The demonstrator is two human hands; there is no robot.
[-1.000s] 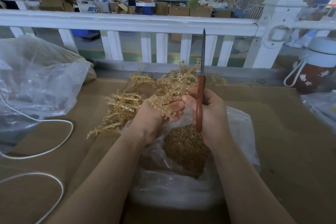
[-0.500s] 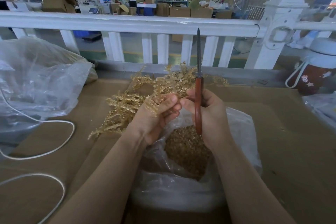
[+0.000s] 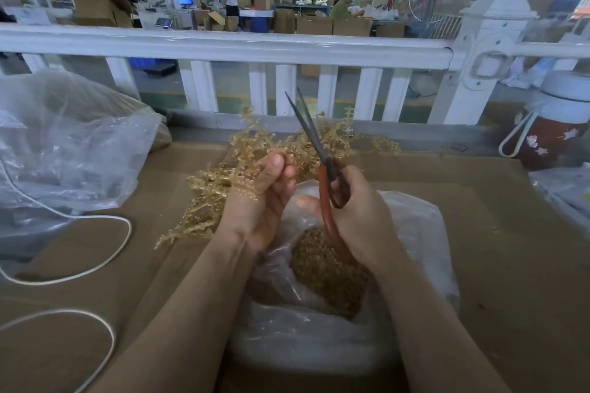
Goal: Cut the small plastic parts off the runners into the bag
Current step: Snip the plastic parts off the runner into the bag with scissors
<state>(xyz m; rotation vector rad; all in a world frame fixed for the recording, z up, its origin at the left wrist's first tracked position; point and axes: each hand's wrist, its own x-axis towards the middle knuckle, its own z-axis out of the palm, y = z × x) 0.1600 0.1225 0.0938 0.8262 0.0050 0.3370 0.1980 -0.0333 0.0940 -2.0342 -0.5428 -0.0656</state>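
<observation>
My left hand [image 3: 268, 198] pinches a tan plastic runner [image 3: 245, 182] studded with small parts, held above the bag's mouth. My right hand [image 3: 360, 214] grips red-handled scissors [image 3: 325, 179]; their dark blades point up and away, slightly parted, just right of my left fingertips. Below both hands lies a clear plastic bag [image 3: 415, 233] holding a heap of cut tan parts [image 3: 325, 274]. More runners [image 3: 207, 201] are piled on the brown cardboard surface [image 3: 495, 233] behind and left of my left hand.
A large crumpled clear bag [image 3: 70, 150] sits at the left, with a white cord [image 3: 95, 262] looping across the cardboard. A white railing [image 3: 223, 45] borders the far edge. A red bottle with a white lid [image 3: 552, 134] stands at the right.
The scissor blades, closed and upright before, now tilt left and stand slightly parted. My left hand has lifted and turned, its fingertips raised with the runner.
</observation>
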